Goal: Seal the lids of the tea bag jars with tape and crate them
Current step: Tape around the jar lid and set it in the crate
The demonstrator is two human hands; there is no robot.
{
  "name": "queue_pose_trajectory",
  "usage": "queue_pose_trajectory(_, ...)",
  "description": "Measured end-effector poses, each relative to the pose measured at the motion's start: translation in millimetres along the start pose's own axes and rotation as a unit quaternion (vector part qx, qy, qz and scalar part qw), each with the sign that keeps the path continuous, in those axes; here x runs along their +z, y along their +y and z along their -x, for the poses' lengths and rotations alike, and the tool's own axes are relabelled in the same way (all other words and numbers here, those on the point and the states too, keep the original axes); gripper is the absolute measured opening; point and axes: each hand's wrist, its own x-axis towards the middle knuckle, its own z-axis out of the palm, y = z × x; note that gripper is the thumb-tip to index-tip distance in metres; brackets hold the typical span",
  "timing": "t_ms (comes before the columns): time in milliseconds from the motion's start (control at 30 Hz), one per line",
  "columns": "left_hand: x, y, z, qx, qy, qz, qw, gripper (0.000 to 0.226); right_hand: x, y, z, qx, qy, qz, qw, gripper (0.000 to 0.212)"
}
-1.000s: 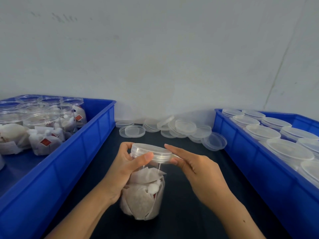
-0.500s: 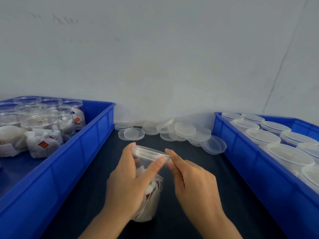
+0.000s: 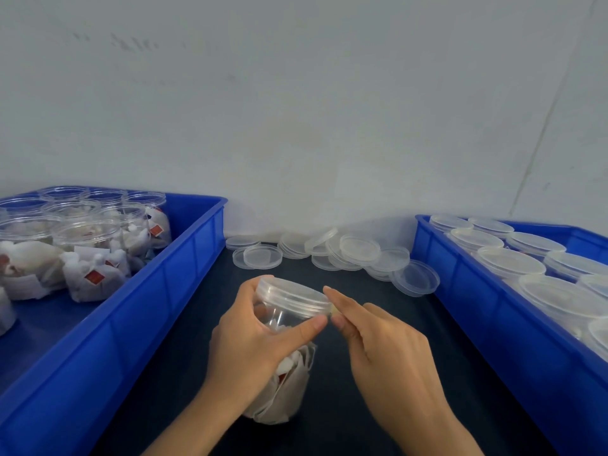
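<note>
A clear plastic jar (image 3: 286, 386) filled with white tea bags stands tilted on the dark table, its clear lid (image 3: 292, 296) on top. My left hand (image 3: 253, 340) grips the jar just below the lid, thumb across the front. My right hand (image 3: 378, 340) is at the lid's right edge, forefinger and thumb pinching something small and pale against the rim; whether it is tape I cannot tell.
A blue crate (image 3: 184, 268) on the left holds several open jars of tea bags (image 3: 92, 258). A blue crate (image 3: 460, 291) on the right holds several lidded jars (image 3: 510, 261). Loose clear lids (image 3: 345, 250) lie heaped by the wall.
The jar has been tipped toward me and turned in my left hand. My right hand's fingers slid from over the lid to its right edge.
</note>
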Motion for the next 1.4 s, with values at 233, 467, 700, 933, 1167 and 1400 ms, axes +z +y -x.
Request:
queue_pose_trajectory(233,0,-1,1,0.036,-0.023,0.031,0.999,0.085,0,5,-6,0.042,-0.095,-0.005,0.995,0.071)
queue_pose_trajectory(467,-9,-1,-4,0.027,-0.08,0.127,0.988,0.086,-5,18,-10,0.123,-0.163,-0.156,0.966,0.087)
queue_pose_trajectory(700,-19,-4,-13,-0.027,-0.147,0.207,0.967,0.108,-15,27,-12,0.088,-0.196,-0.169,0.962,0.064)
queue_pose_trajectory(933,-17,-4,-19,-0.065,-0.219,0.227,0.947,0.122,-15,31,-15,0.052,-0.191,-0.173,0.965,0.054)
queue_pose_trajectory(1167,-18,-5,-20,-0.086,-0.219,0.22,0.947,0.112,-1,25,-15,0.032,-0.143,-0.129,0.981,0.043)
queue_pose_trajectory(1400,-3,9,-5,0.071,0.043,-0.13,0.988,0.041,16,13,-6,0.07,-0.071,-0.145,0.984,0.046)
